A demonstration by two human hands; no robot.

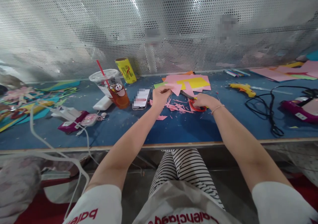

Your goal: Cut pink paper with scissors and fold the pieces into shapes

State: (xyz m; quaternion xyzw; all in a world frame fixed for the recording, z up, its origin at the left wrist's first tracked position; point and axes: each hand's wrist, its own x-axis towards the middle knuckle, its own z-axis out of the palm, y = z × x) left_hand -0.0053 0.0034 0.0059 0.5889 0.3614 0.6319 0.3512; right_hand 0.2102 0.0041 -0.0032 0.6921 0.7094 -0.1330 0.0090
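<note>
The left hand (161, 95) is above the counter (184, 130), between its front and back edges, and its grip pinches a small pink piece of paper (176, 88) between thumb and fingers. The right hand (205, 101) has its grip closed around the red handles of the scissors (191, 98), whose dark blades point toward the left hand and reach the area beside the pink piece; whether they stand open is too small to tell.

Below the hands, toward the counter's front edge, thin pink scraps (177, 106) lie scattered. Behind the hands, near the back edge, pink sheets (174, 78) overlap with a yellow sheet (196, 83), and bits of green and orange show at the sides of the pile.

To the left of the left hand lies a phone (141, 99), its screen lit. Farther toward the left edge stands a clear plastic cup (116, 91) with an amber drink and a red straw, a white block (102, 103) close beside it. A yellow tube (126, 70) stands tilted near the back edge. Toward the right edge are a yellow glue gun (243, 89), a tangled black cable (271, 113) and a purple object (299, 112); pens (237, 72) lie near the back edge.
</note>
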